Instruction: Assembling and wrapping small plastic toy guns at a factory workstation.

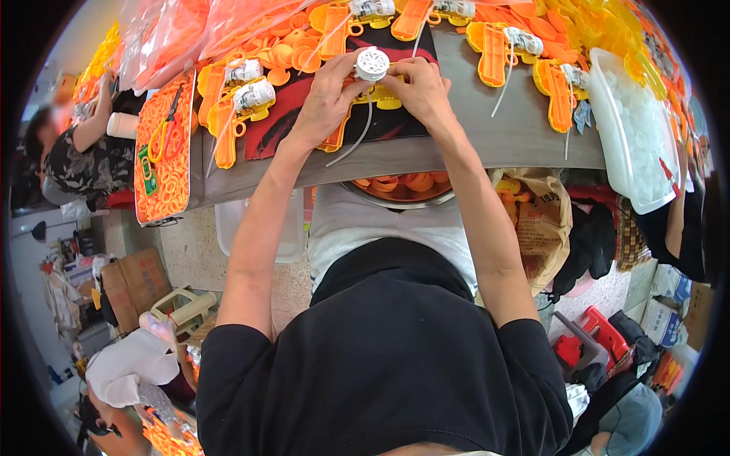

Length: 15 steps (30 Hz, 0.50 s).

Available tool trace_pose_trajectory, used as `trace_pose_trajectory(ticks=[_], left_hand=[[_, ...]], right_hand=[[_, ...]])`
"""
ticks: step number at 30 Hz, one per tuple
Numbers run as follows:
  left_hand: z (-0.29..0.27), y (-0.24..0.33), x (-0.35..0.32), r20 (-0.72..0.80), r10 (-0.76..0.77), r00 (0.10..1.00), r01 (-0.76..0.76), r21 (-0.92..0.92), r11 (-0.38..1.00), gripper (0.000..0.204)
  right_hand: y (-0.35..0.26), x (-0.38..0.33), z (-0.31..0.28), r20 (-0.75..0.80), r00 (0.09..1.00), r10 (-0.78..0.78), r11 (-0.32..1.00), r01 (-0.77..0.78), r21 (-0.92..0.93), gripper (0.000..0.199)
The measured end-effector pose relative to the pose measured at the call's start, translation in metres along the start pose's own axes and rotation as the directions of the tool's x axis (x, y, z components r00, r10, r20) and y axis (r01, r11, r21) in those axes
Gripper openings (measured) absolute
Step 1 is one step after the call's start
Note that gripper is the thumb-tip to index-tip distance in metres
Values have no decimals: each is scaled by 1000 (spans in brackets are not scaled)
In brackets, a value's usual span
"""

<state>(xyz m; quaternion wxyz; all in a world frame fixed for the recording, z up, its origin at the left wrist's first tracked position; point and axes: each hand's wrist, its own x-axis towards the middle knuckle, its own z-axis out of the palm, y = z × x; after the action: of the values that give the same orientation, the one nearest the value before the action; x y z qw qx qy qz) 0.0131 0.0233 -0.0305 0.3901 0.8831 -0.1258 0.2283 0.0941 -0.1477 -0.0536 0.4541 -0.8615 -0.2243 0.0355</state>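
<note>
Over the near middle of the table, my left hand (325,100) is closed round the side of a white round part (372,64) with a patterned, holed face. My right hand (420,89) pinches at its right side; its fingertips are partly hidden. A thin pale tube (369,125) hangs down below the white part. Beneath my hands lies an orange-and-yellow toy gun shell (334,140), mostly covered by them. It rests on a black and red mat (283,114).
Toy gun shells with white cylinders (493,57) lie on both sides. Scissors (161,140) rest on a tray of orange rings (161,199) at left. A white tub (614,144) of clear pieces stands at right. A metal bowl (399,204) sits below the table edge. People work nearby.
</note>
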Motion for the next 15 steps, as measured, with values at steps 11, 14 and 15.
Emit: trace_pose_trajectory(ticks=[11, 14, 15], left_hand=[[-1, 3, 2, 25, -28, 999, 28, 4, 1000, 44], [0, 2, 2, 20, 3, 1000, -4, 28, 1000, 45], [0, 2, 2, 21, 13, 1000, -13, 37, 999, 46]], right_hand=[[-4, -13, 16, -195, 978, -69, 996, 59, -60, 24], [-5, -12, 18, -213, 974, -83, 993, 63, -99, 24], [-7, -12, 17, -216, 973, -82, 992, 59, -108, 24]])
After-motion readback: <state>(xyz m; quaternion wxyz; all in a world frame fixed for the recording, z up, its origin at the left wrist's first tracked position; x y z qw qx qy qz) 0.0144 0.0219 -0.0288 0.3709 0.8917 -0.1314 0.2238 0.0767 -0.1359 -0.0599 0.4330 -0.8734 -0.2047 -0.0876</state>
